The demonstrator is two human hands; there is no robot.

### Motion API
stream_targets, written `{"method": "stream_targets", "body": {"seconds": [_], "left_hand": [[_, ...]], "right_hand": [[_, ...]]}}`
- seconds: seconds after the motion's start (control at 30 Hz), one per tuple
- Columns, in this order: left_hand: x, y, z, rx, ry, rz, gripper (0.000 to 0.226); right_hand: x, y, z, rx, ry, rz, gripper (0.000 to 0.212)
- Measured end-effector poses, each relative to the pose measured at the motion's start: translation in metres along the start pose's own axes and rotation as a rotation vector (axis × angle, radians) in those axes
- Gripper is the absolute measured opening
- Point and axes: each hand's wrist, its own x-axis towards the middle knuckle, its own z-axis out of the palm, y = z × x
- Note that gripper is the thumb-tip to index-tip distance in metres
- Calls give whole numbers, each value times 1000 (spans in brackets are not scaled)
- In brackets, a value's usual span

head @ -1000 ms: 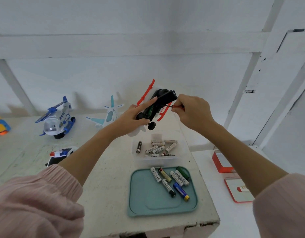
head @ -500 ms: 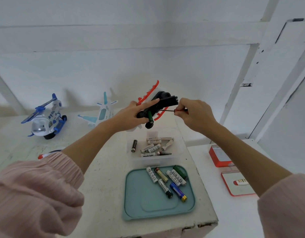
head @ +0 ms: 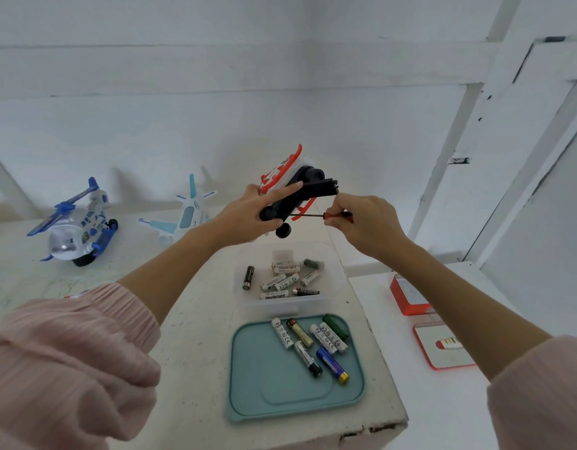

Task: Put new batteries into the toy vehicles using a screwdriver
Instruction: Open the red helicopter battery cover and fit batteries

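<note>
Head view, single entry.

Item held: red-and-white plastic toy vehicle with black underside and black wheels (head: pixel 293 196), turned belly toward the camera and raised above the white painted counter (head: pixel 196 336). The left hand (head: pixel 248 216) is gripping it from the left, forefinger lying straight along the black base, thumb curled under near the lower wheel.

Tool: small screwdriver with red handle and thin dark metal shaft (head: pixel 323 216). The right hand (head: pixel 365 222) is pinching the handle between curled fingertips. The shaft is lying nearly level, long axis running right to left, tip pointing into the black underside just right of the left hand's thumb. Whether the tip is seated in a screw head is too small to tell.

Governing relation: the toy is sitting directly left of the right hand, along the line of the shaft, so turning should go about that level axis while the left hand braces against the push.

Stock below: clear plastic tub of loose batteries (head: pixel 329 274); nearer, a teal rounded plastic tray (head: pixel 267 401) carrying seven more cells.

Awaiting: blue-and-white toy helicopter (head: pixel 79 228) and pale blue-and-white toy aeroplane (head: pixel 186 216), both standing on the counter well to the left.
</note>
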Motion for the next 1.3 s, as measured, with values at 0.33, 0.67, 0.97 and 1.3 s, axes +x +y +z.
{"method": "stream_targets", "body": {"seconds": [0.33,0.67,0.97,1.3], "left_hand": [[-22,-7,-3,-331,124,-70,67],[-97,-20,-13,-712,363,-171,67],[-154,-30,-8,-738,506,-282,67],[-185,-34,15,-773,510,-332,67]], "right_hand": [[-12,-9,-4,197,-25,64,10],[-23,-73,15,541,-405,-18,11],[-55,-139,91,459,-719,-365,15],[-72,-145,123,339,-679,-466,17]]}}
